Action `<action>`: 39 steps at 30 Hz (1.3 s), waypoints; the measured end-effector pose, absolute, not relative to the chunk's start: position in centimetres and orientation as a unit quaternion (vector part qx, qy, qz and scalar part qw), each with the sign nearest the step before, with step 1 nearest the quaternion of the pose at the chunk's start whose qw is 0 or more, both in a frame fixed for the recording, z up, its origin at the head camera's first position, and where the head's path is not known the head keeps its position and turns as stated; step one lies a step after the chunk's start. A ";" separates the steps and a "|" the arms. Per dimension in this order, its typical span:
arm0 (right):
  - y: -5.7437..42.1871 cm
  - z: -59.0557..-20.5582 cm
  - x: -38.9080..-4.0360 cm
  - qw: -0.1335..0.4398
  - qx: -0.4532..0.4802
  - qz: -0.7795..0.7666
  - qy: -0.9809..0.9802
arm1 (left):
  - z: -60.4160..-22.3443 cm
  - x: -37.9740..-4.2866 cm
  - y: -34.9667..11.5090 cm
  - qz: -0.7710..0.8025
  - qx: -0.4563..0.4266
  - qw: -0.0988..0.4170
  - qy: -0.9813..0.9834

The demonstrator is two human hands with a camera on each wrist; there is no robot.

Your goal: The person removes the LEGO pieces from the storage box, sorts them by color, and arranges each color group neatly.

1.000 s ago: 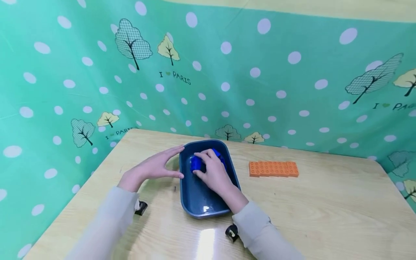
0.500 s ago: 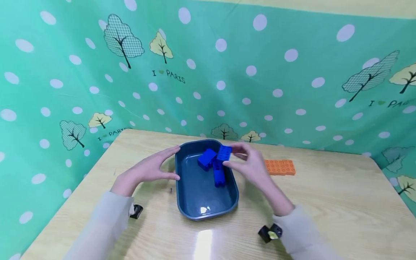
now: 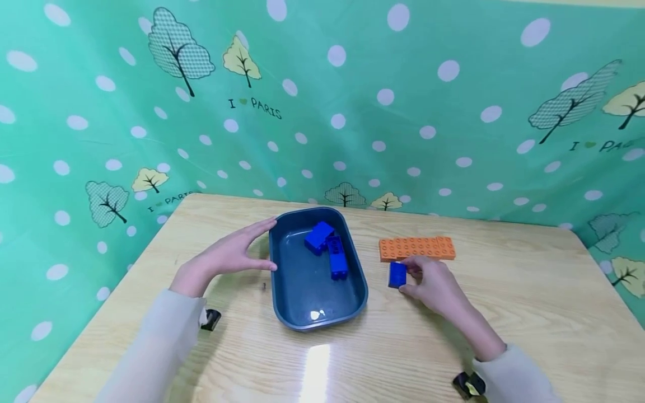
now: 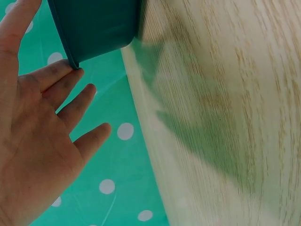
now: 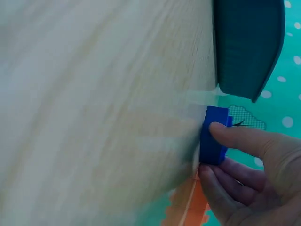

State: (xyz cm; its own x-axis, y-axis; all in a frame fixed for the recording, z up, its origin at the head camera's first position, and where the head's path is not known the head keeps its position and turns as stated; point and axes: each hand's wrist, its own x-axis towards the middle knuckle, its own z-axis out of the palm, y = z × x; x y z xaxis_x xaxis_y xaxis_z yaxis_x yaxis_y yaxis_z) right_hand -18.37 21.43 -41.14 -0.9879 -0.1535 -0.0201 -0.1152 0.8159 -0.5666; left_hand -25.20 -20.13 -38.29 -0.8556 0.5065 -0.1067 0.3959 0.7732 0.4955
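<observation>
Between thumb and fingers, my right hand pinches a blue toy building brick, low over the table just in front of a row of orange building bricks. The right wrist view shows the thumb on one end of the blue brick and fingertips on the other. My left hand is spread along the left side of a dark blue tray, fingertips and thumb right at its rim. Inside the tray, towards its back right, lie a blue brick and a longer blue brick.
The wooden table runs up to a green dotted cloth behind and at the left. Black wrist straps show at both sleeves.
My right hand has lifted one blue brick out of the tray and carried it right, down in front of the orange bricks. The left hand stays at the tray rim.
</observation>
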 end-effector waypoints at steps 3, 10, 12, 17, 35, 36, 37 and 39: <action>21.3 -41.1 -18.5 0.013 -0.081 -0.264 0.961 | -38.2 -25.4 -20.1 0.235 0.245 0.113 0.934; 21.1 -40.9 -18.4 0.019 -0.075 -0.258 0.963 | -38.4 -25.3 -20.1 0.240 0.252 0.109 0.931; 21.0 -41.0 -18.4 0.021 -0.073 -0.260 0.963 | -38.5 -25.2 -20.2 0.238 0.252 0.110 0.931; 20.7 -40.8 -18.5 0.024 -0.071 -0.263 0.962 | -38.4 -25.0 -20.5 0.242 0.253 0.104 0.931; 20.8 -41.6 -18.1 0.015 -0.085 -0.299 0.950 | -38.8 -24.8 -20.5 0.253 0.246 0.109 0.930; 20.8 -41.6 -18.0 0.016 -0.085 -0.301 0.950 | -38.8 -24.8 -20.5 0.252 0.246 0.109 0.930; 20.8 -41.5 -17.9 0.018 -0.083 -0.303 0.949 | -38.9 -24.8 -20.5 0.252 0.246 0.108 0.930; 20.9 -41.3 -17.9 0.020 -0.077 -0.312 0.947 | -38.9 -24.8 -20.5 0.251 0.246 0.107 0.930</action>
State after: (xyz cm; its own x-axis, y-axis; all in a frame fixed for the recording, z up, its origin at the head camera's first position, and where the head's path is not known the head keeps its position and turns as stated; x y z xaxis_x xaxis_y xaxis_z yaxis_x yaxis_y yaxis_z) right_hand -17.86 20.92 -41.25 -0.9875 -0.1575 0.0096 -0.1324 0.7939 -0.5934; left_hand -24.81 -20.54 -38.86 -0.8558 0.5118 -0.0755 0.4044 0.7528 0.5195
